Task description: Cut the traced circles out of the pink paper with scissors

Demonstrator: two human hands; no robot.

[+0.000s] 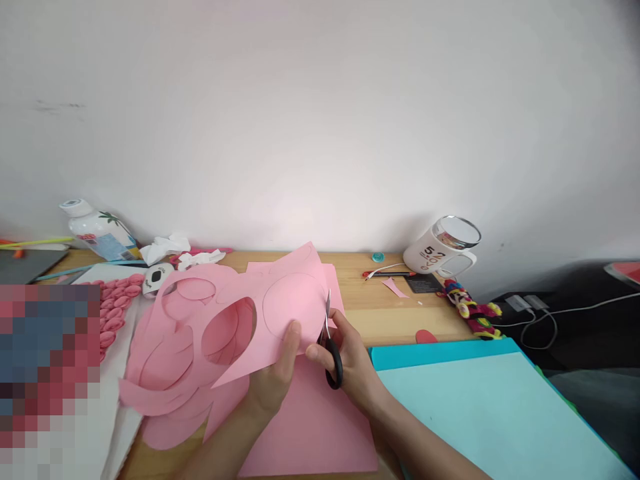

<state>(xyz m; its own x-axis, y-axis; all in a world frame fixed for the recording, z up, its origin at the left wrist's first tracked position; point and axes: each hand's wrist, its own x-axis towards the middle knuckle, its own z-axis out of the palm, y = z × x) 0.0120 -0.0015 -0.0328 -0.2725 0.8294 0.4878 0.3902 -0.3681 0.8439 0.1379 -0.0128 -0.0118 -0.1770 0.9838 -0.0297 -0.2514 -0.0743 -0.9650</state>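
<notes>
Raised above the desk is a pink sheet of paper (295, 303), with a round outline drawn on it and an oval hole at its left. My left hand (275, 373) pinches its lower edge, thumb on top and fingers hidden beneath. Black-handled scissors (334, 363) are in my right hand (353, 360), their blades pointing up at the sheet's right edge. Whether the blades touch the paper I cannot tell. Under my hands lie flat pink sheets (310, 427). Cut pink paper pieces with round holes (170, 347) are heaped to the left.
A white mug (430, 250) stands back right near a black card (424, 283) and a pen (390, 274). Light blue sheets (490, 407) cover the right front. Back left are a tilted white bottle (103, 230) and crumpled tissues (165, 249). The wall (320, 133) rises behind.
</notes>
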